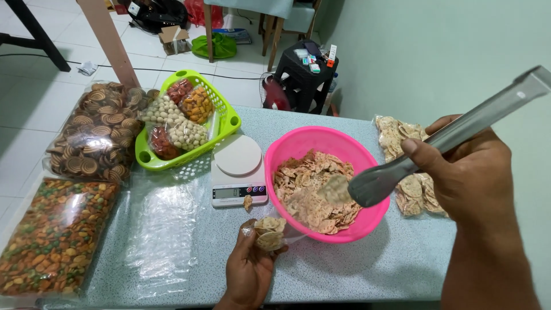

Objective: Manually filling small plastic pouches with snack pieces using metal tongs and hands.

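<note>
Right hand (468, 172) wraps the metal tongs (436, 143), grip pressed together around the handle; tong tips pinch one pale cracker (334, 188) over the pink bowl (290, 150). I see the bowl sitting toward the near right of the desk (390, 258), part full of the same flat crackers.

Left hand (248, 267) at the near edge, palm up, grip pinching a small clear bag (268, 232) with a few crackers in it. Bag touches the bowl's near-left rim, mouth facing the bowl.

Just left of the bowl: white kitchen scale (238, 171), round platter bare, one crumb (248, 201) at its near edge. Behind the scale, toward the far left, a green basket (228, 117) with packets of nuts and coloured snacks. Far-left edge: big bag of spiral biscuits (94, 138). Near-left corner: big bag of mixed coloured nuts (54, 235). Flat clear plastic bags (163, 224) lie between that bag and the scale.

Right edge, behind my right hand: a sealed bag of crackers (402, 138), partly hidden
</note>
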